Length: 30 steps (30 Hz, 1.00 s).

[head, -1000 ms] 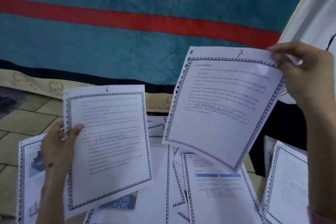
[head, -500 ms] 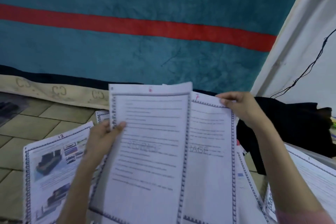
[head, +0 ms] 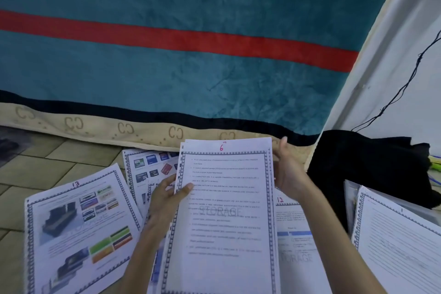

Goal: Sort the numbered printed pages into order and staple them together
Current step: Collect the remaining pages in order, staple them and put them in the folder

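— Holding up a white printed sheet with a red handwritten 6 point(head: 224, 210) dead centre, at least one more sheet's edge peeking out behind its top-left corner. Who's got it?

— Both hands. The left hand point(head: 167, 198) grips the left edge, thumb curled over the print. The right hand point(head: 288, 174) clasps the right edge near the top, fingers hidden behind the paper.

— And round about?

— At eight o'clock, flat on the tan tiled floor point(head: 47, 164), a white page numbered 13 with colour pictures point(head: 81, 229). At ten o'clock, a page of memory-card photos point(head: 150, 167), partly under the held sheets. At four o'clock, a page marked 12 point(head: 293, 229); further to three o'clock, another bordered text page point(head: 401, 241).

— Beyond them?

— At twelve o'clock, a teal blanket with a red stripe point(head: 167, 67); at two o'clock, black cloth point(head: 370, 162).
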Tool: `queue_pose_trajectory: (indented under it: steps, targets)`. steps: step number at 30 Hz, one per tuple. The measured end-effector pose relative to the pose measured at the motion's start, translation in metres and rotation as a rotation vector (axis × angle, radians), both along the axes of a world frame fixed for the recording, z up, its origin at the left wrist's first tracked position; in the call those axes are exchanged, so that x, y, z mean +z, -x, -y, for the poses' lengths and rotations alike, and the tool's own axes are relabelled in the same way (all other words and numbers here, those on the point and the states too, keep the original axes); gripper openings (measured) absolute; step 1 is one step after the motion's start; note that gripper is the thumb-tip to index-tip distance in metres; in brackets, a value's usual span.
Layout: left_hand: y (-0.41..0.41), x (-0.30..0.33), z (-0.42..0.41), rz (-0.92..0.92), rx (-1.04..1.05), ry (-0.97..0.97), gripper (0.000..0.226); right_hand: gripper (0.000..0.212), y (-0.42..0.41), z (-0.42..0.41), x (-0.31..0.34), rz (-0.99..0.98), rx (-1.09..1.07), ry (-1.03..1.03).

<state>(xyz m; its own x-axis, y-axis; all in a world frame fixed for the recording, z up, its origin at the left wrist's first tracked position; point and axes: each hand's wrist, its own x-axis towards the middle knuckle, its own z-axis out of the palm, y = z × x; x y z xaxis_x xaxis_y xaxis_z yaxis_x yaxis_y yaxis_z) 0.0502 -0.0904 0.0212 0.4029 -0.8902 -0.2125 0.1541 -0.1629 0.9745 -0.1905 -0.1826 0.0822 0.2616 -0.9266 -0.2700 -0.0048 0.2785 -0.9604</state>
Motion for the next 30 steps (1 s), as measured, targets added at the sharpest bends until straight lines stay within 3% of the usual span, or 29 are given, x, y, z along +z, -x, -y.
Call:
queue_pose_trajectory:
  steps: [2,5,10,13,15,19,25,28,30]
  targets:
    - [0.005,-0.006,0.002,-0.044,0.052,-0.001,0.032,0.050,0.000,-0.017,-0.021,-0.083,0.054,0.053]
    - [0.012,-0.016,0.003,-0.032,0.069,-0.044,0.020,0.051,0.001,-0.036,-0.062,-0.257,0.054,0.125]
    - [0.003,-0.024,0.002,0.098,-0.067,-0.168,0.007,0.017,0.001,-0.049,-0.096,-0.460,-0.094,0.156]
    - [-0.012,-0.027,-0.001,0.166,-0.085,-0.201,0.025,0.010,0.002,-0.049,-0.097,-0.555,-0.144,0.159]
    - [-0.021,-0.029,-0.004,0.307,-0.030,-0.213,0.029,0.012,0.004,-0.049,-0.097,-0.633,-0.200,0.191]
    - [-0.051,-0.041,-0.004,0.817,0.077,-0.211,0.033,0.018,0.006,-0.049,-0.104,-0.757,-0.232,0.234]
    - [-0.105,-0.015,0.034,0.602,0.229,-0.341,0.032,0.020,0.007,-0.049,-0.108,-0.769,-0.118,0.187]
    - [-0.125,-0.015,0.055,0.584,0.226,-0.404,0.014,0.019,0.012,-0.047,-0.107,-0.726,-0.061,0.121]
    - [-0.130,-0.020,0.067,0.601,0.193,-0.435,0.037,0.015,0.013,-0.047,-0.104,-0.648,-0.042,0.063]
